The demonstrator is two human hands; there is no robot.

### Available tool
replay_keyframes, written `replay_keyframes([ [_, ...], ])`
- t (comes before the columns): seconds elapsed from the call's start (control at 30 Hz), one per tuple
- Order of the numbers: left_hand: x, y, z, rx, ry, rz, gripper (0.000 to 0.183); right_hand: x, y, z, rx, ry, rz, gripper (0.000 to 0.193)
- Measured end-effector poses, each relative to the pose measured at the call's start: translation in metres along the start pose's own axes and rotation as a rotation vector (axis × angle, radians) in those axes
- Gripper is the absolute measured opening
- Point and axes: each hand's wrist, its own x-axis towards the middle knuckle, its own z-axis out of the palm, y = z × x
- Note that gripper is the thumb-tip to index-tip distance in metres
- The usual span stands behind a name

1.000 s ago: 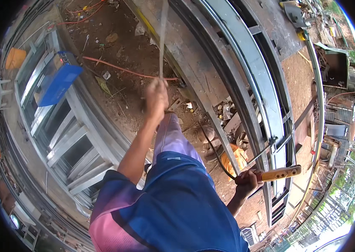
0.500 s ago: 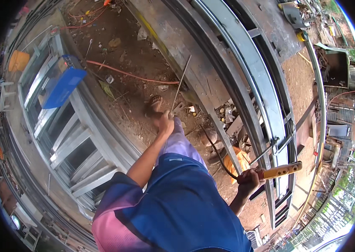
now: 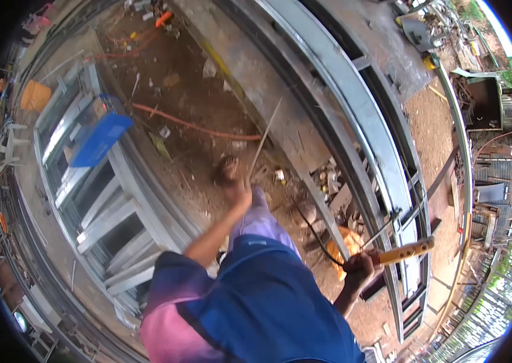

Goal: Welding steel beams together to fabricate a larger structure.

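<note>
My left hand [image 3: 241,198] is closed round the lower end of a thin straight rod [image 3: 265,134], which looks like a welding electrode. The rod slants up and to the right, its far end in front of a flat steel plate. My right hand [image 3: 360,270] grips a yellow and red welding electrode holder [image 3: 406,251] by its rear end. Out of that grip a black cable [image 3: 313,231] curves up and to the left. The holder's front points right, over the long metal beams [image 3: 365,109]. I see no rod in its jaw.
On the left, a blue box [image 3: 101,140] lies over a stack of grey metal frames [image 3: 141,224]. An orange hose [image 3: 198,125] crosses the littered dirt ground. A T-shaped metal piece [image 3: 394,215] stands out at the beams, near the holder. An orange bag [image 3: 346,239] lies beneath them.
The whole view has shifted slightly, so most things sit lower in it. Both hands keep their hold on the rod and the holder, with little other movement.
</note>
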Motion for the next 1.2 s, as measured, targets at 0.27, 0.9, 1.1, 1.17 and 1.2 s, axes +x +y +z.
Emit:
replay_keyframes([
  [0.27,-0.043,-0.005,-0.043,-0.349,-0.449,-0.325,0.026,-0.007,0.008,-0.013,0.044,0.059,0.015,0.017],
  [0.9,0.085,0.038,-0.042,-0.140,-0.711,-0.154,0.019,-0.017,0.025,-0.025,0.134,0.130,0.053,0.018],
  [1.1,0.105,0.041,-0.007,-0.159,-0.669,-0.150,0.023,-0.013,0.026,-0.024,0.145,0.159,0.086,0.017],
  [1.17,0.108,0.044,-0.007,-0.217,-0.589,-0.148,0.023,-0.011,0.023,-0.022,0.164,0.141,0.103,0.016],
  [1.2,0.108,0.041,-0.012,-0.240,-0.617,-0.162,0.023,-0.011,0.022,-0.022,0.160,0.135,0.100,0.016],
])
